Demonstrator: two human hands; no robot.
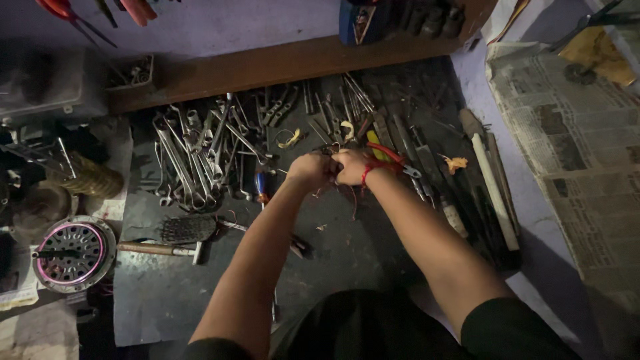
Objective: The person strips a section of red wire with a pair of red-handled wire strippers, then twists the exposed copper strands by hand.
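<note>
In the head view both arms reach forward over a dark mat [333, 253] on the floor; the left hand [309, 171] and the right hand [351, 166] meet at the mat's middle, knuckles touching, both curled shut around something small between them (what it is I cannot tell; only thin red thread [353, 200] trails below, and a red band [368, 173] circles the right wrist). The small thing sits hidden inside the two fists, just above the mat's centre. To work it well, I judge the pinch should stay tight and the pull short, elbows in, so nothing slips into the clutter.

For room: a heap of spanners [200, 160] crowds the mat's far left; files and rods [480, 180] line its right edge; red-handled pliers [390, 157] lie just beside the right hand. A hammer [163, 249] and a wire brush [189, 228] rest near the left edge. The near middle of the mat is the open ground; the newspaper [567, 147] past the right edge lies well apart.
</note>
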